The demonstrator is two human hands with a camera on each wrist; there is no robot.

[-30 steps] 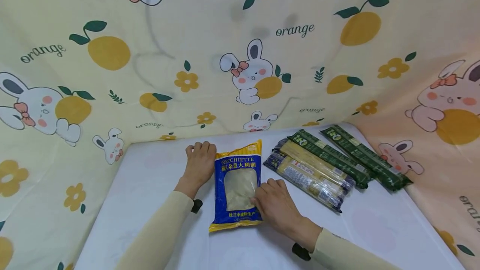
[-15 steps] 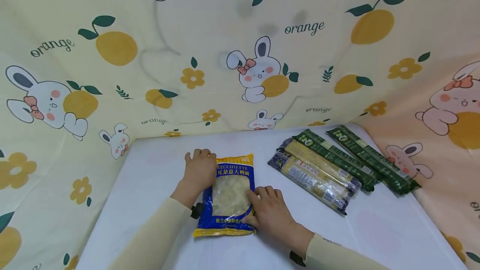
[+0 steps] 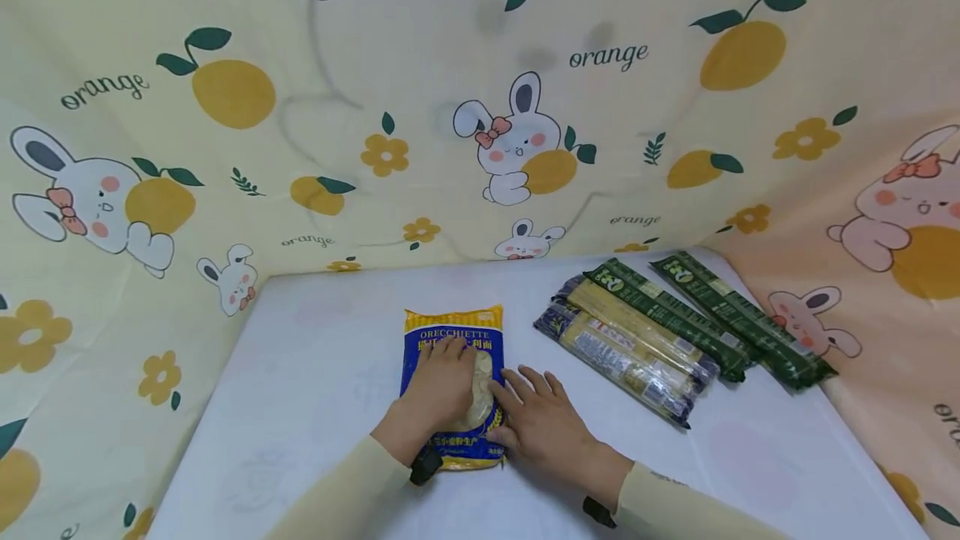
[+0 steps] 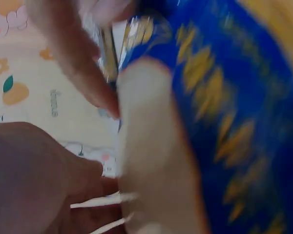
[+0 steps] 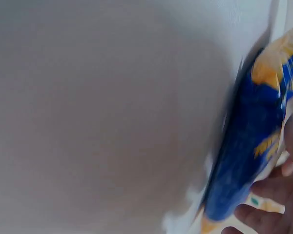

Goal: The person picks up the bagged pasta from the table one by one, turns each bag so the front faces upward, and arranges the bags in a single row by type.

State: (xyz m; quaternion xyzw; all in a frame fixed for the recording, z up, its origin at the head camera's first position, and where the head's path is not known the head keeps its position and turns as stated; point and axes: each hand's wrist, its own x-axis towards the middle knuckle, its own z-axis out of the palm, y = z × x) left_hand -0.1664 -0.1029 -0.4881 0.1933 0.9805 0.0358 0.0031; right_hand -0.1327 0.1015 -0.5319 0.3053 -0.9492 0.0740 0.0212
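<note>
The left hand lies on the front of a blue and yellow rectangular plastic packet, its fingers released and stretched toward twelve o'clock. The right hand is at about four o'clock of the packet, with fingers released and spread; its thumb and forefinger touch the long edge there. The right wrist view cuts these fingers off, so how firmly they press I cannot tell.

Half a second ago, the left hand was at the packet's ten o'clock side; now it covers part of the clear window. The packet was leaning toward seven o'clock, and now it stands straighter, while the right hand has stayed almost in the same place.

The packet lies flat on the white covered desk, toward six o'clock in the head view. It has a yellow top band, the word "ORECCHIETTE", and pale contents in the window.
</note>
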